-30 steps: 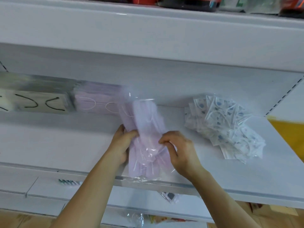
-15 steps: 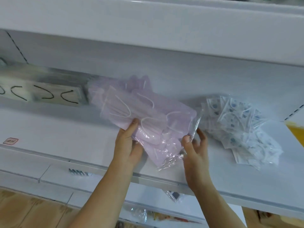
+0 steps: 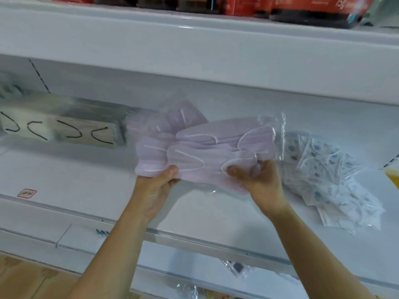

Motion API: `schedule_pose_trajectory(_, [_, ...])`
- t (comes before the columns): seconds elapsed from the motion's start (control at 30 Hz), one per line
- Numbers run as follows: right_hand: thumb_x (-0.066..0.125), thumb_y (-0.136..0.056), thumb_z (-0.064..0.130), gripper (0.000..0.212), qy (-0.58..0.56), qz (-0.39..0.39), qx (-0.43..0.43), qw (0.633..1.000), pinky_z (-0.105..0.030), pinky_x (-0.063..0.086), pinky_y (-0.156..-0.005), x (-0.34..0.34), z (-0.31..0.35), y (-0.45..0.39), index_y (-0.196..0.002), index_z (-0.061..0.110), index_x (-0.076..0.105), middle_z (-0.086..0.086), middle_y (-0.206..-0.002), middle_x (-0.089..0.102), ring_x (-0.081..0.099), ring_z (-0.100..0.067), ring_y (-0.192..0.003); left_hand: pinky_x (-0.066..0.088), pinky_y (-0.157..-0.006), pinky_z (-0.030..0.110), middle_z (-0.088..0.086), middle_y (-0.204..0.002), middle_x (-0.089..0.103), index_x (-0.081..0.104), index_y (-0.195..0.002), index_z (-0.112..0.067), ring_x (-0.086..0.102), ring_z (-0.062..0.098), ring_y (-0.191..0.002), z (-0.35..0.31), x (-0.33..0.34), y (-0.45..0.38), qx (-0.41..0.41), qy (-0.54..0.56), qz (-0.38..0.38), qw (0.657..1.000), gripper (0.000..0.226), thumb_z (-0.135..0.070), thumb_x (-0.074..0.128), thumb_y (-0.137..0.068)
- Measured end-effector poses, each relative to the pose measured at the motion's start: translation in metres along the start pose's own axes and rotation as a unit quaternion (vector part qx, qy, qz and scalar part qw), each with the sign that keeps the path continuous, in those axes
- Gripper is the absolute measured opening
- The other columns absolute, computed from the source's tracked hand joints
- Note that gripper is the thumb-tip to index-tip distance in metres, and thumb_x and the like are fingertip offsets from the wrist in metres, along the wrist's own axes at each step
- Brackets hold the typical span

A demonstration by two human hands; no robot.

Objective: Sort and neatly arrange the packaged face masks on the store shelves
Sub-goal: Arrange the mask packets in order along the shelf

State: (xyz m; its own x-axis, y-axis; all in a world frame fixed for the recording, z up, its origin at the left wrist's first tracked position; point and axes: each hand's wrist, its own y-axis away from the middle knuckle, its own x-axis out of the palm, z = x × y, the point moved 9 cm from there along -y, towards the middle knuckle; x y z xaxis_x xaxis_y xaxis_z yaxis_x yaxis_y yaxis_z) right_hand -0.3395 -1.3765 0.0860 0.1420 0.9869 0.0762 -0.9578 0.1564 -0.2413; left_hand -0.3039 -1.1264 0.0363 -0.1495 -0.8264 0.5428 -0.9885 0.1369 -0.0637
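Since half a second ago, both hands have turned the pack of lilac masks [image 3: 211,152] from a slant to lie nearly level above the white shelf [image 3: 64,182], and the right hand has closed onto it.

This lilac pack is held just above the shelf, near its middle. On the pack's left, the left hand [image 3: 157,186] grips the near lower edge, thumb on top and fingers hidden beneath. On its right, the right hand [image 3: 261,180] pinches the near lower corner, thumb pressed on the front and fingers curled behind.

Clear plastic wraps several pale purple masks with white ear loops; the bag's loose clear end [image 3: 274,134] sticks up at the right.

Behind the pack, farther back on the shelf, more lilac packs [image 3: 151,124] lie in a blurred pile. Left of those sits a row of grey mask packs [image 3: 64,128] with black ear loops. To the right, a loose heap of white masks with blue print [image 3: 328,180] spreads toward the shelf's near edge. Bare shelf shows in front of the hands and to the near left, where a small red label [image 3: 27,193] is stuck. Above, an upper shelf [image 3: 194,46] overhangs closely.
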Motion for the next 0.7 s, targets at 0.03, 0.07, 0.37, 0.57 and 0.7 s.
schedule_pose_trajectory(0.03, [0.08, -0.078, -0.01, 0.019, 0.015, 0.008, -0.009, 1.0, -0.036, 0.058, -0.076, 0.002, 0.003, -0.003, -0.082, 0.009, 0.081, -0.01, -0.087, 0.078, 0.072, -0.019, -0.081, 0.056, -0.099, 0.04, 0.009, -0.135, 0.066, 0.068, -0.13, -0.02, 0.064, 0.028, -0.123, -0.013, -0.011, -0.003, 0.022, -0.023, -0.002, 1.0, 0.069, -0.015, 0.092, -0.066])
schedule_pose_trajectory(0.07, [0.08, -0.079, -0.009, 0.023, 0.028, 0.018, -0.016, 0.999, -0.033, 0.058, -0.074, 0.006, 0.007, -0.006, -0.077, 0.014, 0.081, -0.003, -0.083, 0.079, 0.072, -0.015, -0.079, 0.057, -0.096, 0.037, 0.011, -0.135, 0.066, 0.064, -0.132, -0.018, 0.064, 0.029, -0.12, -0.024, -0.022, -0.007, 0.04, -0.06, -0.008, 0.997, 0.067, -0.007, 0.087, -0.07])
schedule_pose_trajectory(0.37, [0.083, -0.079, -0.004, 0.012, 0.111, 0.04, -0.021, 0.993, -0.021, 0.054, -0.078, 0.06, -0.007, -0.025, -0.081, 0.008, 0.081, -0.001, -0.084, 0.08, 0.075, -0.009, -0.081, 0.055, -0.085, 0.02, -0.015, -0.109, 0.074, 0.058, -0.12, -0.021, 0.069, 0.007, -0.102, -0.078, -0.079, -0.027, 0.072, -0.329, 0.016, 0.941, 0.076, -0.008, 0.099, -0.057])
schedule_pose_trajectory(0.57, [0.09, -0.077, 0.023, 0.008, 0.181, 0.049, 0.004, 0.982, -0.044, 0.059, -0.082, 0.1, -0.02, -0.036, -0.081, 0.019, 0.084, -0.003, -0.087, 0.08, 0.075, -0.029, -0.089, 0.053, -0.088, 0.016, -0.028, -0.123, 0.064, 0.058, -0.12, -0.059, 0.061, -0.001, -0.116, -0.095, -0.113, -0.045, 0.08, -0.322, 0.007, 0.943, 0.089, -0.011, 0.094, -0.054])
schedule_pose_trajectory(0.7, [0.085, -0.084, 0.016, 0.014, 0.245, 0.115, -0.006, 0.963, -0.031, 0.057, -0.081, 0.126, -0.012, -0.03, -0.08, 0.03, 0.083, 0.012, -0.086, 0.079, 0.075, -0.008, -0.088, 0.04, -0.094, 0.003, -0.044, -0.129, 0.05, 0.043, -0.131, -0.049, 0.043, -0.013, -0.132, -0.098, -0.132, -0.053, 0.071, -0.339, 0.009, 0.938, 0.102, -0.012, 0.096, -0.052])
